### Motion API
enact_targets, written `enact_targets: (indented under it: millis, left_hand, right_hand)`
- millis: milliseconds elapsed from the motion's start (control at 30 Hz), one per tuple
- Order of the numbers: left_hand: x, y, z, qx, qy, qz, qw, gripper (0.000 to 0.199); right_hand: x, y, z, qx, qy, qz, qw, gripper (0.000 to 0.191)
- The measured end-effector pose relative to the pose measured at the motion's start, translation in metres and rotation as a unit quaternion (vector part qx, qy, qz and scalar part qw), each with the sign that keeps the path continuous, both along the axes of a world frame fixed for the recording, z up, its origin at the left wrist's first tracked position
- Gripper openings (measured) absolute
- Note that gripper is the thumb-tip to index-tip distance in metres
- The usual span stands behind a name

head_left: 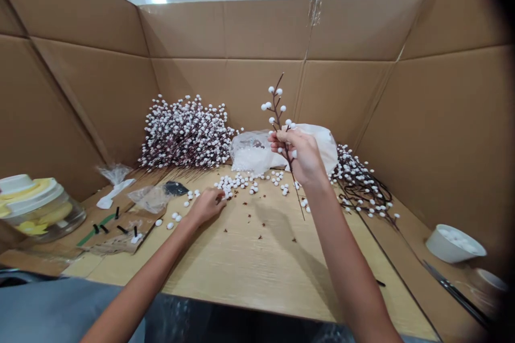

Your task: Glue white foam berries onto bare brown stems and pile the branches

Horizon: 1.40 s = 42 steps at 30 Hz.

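Note:
My right hand (pixel 303 153) is raised above the table, closed around a brown artificial berry branch (pixel 277 112). White round berries sit on its twigs, and its bare stem points down below my hand. On the left, my left hand (pixel 207 204) rests low at the edge of a pile of loose white berries (pixel 229 185). Its fingers are curled together at the berries; whatever is between them is hidden. A few single white berries (pixel 174 217) lie left of that wrist. Tiny brown star-shaped bits (pixel 263 224) are scattered on the tabletop between my arms.
A large heap of berry branches (pixel 185 134) stands back left, a smaller bunch (pixel 358 177) at right. Clear plastic bags (pixel 251 153) lie behind the berries. Right are a white bowl (pixel 454 244) and scissors (pixel 453 289); left is a lidded jar (pixel 44 209). Cardboard walls (pixel 225 29) surround the table.

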<state>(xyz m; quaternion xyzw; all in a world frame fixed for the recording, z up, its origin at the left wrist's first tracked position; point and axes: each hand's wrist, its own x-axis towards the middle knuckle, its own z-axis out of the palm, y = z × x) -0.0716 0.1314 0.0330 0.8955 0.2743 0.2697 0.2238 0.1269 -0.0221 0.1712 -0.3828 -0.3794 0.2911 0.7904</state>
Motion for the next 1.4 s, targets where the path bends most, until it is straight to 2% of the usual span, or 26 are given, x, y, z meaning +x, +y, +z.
enact_targets:
  millis: [167, 267, 367, 467, 533, 600, 700, 867, 967, 1100, 1200, 1400]
  left_hand:
    - [0.003, 0.008, -0.004, -0.040, -0.080, 0.008, 0.996, 0.012]
    - [0.007, 0.009, 0.008, -0.088, -0.132, 0.011, 0.987, 0.024]
    - [0.014, -0.003, 0.041, -0.142, -0.189, -0.008, 0.972, 0.040]
    - [0.023, -0.027, 0.088, -0.297, -0.301, -0.084, 0.902, 0.046]
    - [0.030, -0.045, 0.118, -0.360, -0.349, -0.148, 0.853, 0.043]
    - [0.038, -0.061, 0.141, -0.370, -0.393, -0.198, 0.818, 0.035]
    - [0.051, -0.076, 0.160, -0.344, -0.446, -0.243, 0.790, 0.026]
    - [0.075, -0.083, 0.166, -0.341, -0.471, -0.292, 0.759, 0.020]
    - [0.085, -0.086, 0.167, -0.336, -0.475, -0.311, 0.752, 0.019]
    - [0.092, -0.093, 0.168, -0.334, -0.491, -0.315, 0.740, 0.014]
    - [0.095, -0.096, 0.167, -0.345, -0.504, -0.311, 0.728, 0.019]
    - [0.100, -0.095, 0.162, -0.347, -0.501, -0.285, 0.739, 0.025]
  right_hand:
    - [0.002, 0.002, -0.002, -0.004, -0.004, 0.013, 1.000, 0.009]
    - [0.000, -0.001, 0.000, -0.001, -0.028, 0.022, 0.999, 0.012]
    - [-0.005, -0.006, 0.003, -0.004, -0.058, 0.028, 0.998, 0.013]
    - [-0.010, -0.011, 0.006, -0.001, -0.082, 0.027, 0.996, 0.013]
    - [-0.012, -0.015, 0.008, 0.006, -0.098, 0.024, 0.995, 0.012]
    - [-0.013, -0.017, 0.010, 0.018, -0.107, 0.020, 0.994, 0.011]
    - [-0.014, -0.021, 0.011, 0.045, -0.109, 0.006, 0.993, 0.010]
    - [-0.014, -0.029, 0.015, 0.086, -0.098, -0.013, 0.991, 0.011]
    - [-0.013, -0.035, 0.018, 0.105, -0.098, -0.026, 0.989, 0.012]
    - [-0.011, -0.040, 0.020, 0.117, -0.126, -0.053, 0.984, 0.014]
    - [-0.011, -0.040, 0.019, 0.124, -0.151, -0.074, 0.978, 0.016]
    - [-0.018, -0.037, 0.019, 0.108, -0.169, -0.097, 0.975, 0.014]
